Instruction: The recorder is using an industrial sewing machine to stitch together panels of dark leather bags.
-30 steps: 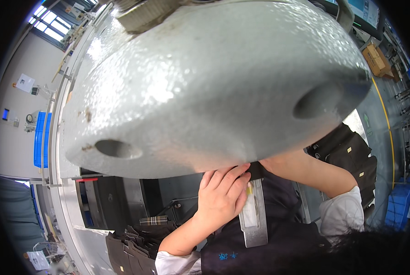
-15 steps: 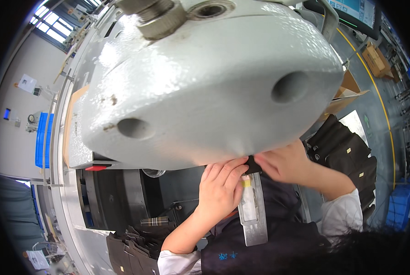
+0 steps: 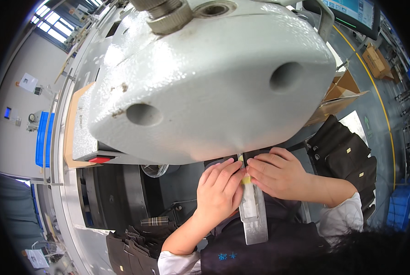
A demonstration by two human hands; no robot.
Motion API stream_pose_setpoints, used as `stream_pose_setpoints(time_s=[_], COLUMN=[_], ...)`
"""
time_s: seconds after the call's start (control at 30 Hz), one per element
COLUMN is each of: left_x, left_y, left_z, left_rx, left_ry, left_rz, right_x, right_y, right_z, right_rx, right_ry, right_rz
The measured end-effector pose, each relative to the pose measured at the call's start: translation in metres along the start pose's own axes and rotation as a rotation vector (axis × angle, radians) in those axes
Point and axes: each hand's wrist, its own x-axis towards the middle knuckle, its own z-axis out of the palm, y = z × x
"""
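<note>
Just under the front edge of a large grey machine head [image 3: 214, 96], my two hands meet over a narrow metal arm [image 3: 255, 224] that juts toward me. My left hand [image 3: 221, 188] has its fingers bent over dark cloth [image 3: 213, 162] on the left side of this arm. From the other side, my right hand [image 3: 283, 176] presses its fingers together on the dark cloth, its fingertips close to the left ones. A thin pale strip and a yellow patch [image 3: 246, 179] show between the hands. My fingers and the machine head hide most of the cloth.
Stacked dark garment pieces [image 3: 347, 158] hang at the right, with more [image 3: 131, 250] at the lower left. A round wire-like bin [image 3: 154, 170] sits below the machine. Cardboard boxes [image 3: 335, 98], a screen [image 3: 351, 11] and blue crates [image 3: 402, 206] stand to the right.
My right hand has come down and turned, its fingers now laid beside the left ones. The dark cloth bunched between the hands has spread to both sides. The view has shifted slightly.
</note>
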Motion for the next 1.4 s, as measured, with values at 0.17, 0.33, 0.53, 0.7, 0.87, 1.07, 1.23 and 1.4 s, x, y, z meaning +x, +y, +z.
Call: stream_pose_setpoints(time_s=[0.17,0.33,0.53,0.7,0.87,1.07,1.23,1.4], left_x=[-0.001,0.001,0.01,0.014,0.021,0.03,0.025,0.021], left_y=[0.0,0.001,-0.007,-0.015,-0.026,-0.031,-0.037,-0.033], left_z=[0.001,-0.001,0.002,0.008,0.017,0.022,0.019,0.022], left_rx=[0.021,0.02,0.02,0.02,-0.069,0.007,-0.004,-0.097], left_ry=[-0.009,-0.026,-0.015,0.012,0.092,0.16,0.135,0.074], left_rz=[0.007,-0.006,-0.045,-0.072,-0.121,-0.152,-0.193,-0.256], right_x=[0.0,0.001,0.01,0.017,0.022,0.031,0.027,-0.031], right_y=[0.001,0.002,0.01,0.018,0.029,0.037,0.069,0.247], right_z=[0.0,-0.002,-0.004,-0.003,0.004,0.003,0.006,0.025], right_rx=[0.008,0.014,-0.004,-0.029,-0.019,-0.026,0.211,-0.253], right_ry=[-0.011,-0.026,-0.02,-0.017,0.014,0.016,0.175,0.561], right_rz=[0.004,0.017,0.023,0.048,0.091,0.142,0.304,0.935])
